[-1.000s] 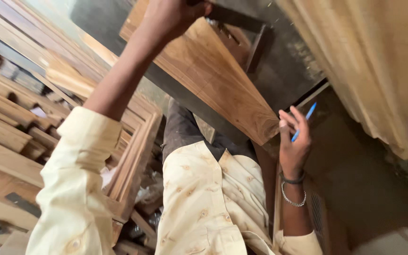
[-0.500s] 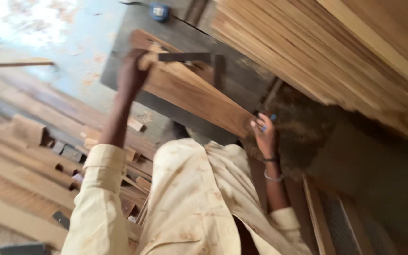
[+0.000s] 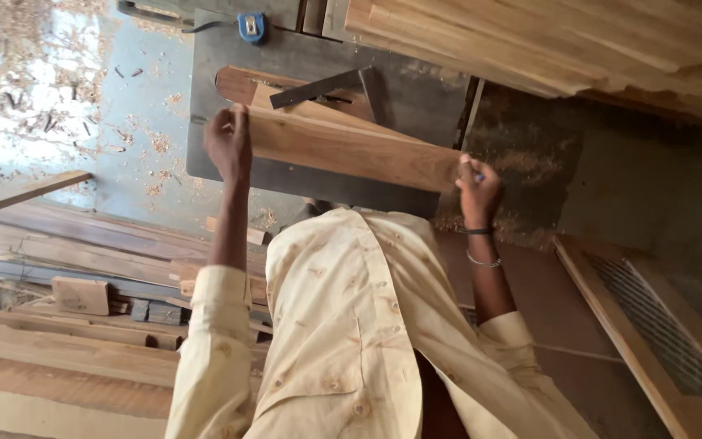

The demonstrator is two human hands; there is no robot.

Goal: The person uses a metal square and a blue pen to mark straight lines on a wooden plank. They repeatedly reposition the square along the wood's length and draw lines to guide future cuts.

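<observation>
On the dark grey machine table [image 3: 229, 162], one wooden plank [image 3: 351, 150], reddish-brown, lying across the top. Left hand [image 3: 229, 142]: closed around one end of the plank. Right hand [image 3: 477, 189]: curled at the other end, touching the plank; a small blue item between the fingers, too little shown to identify. Behind the plank: one metal try square [image 3: 327, 88], resting on a second board [image 3: 241, 84]. At the far table edge: one blue tape measure [image 3: 252, 27]. Beside the table: stacked timber lengths [image 3: 67, 341], wood shavings [image 3: 10, 89] on the floor.
</observation>
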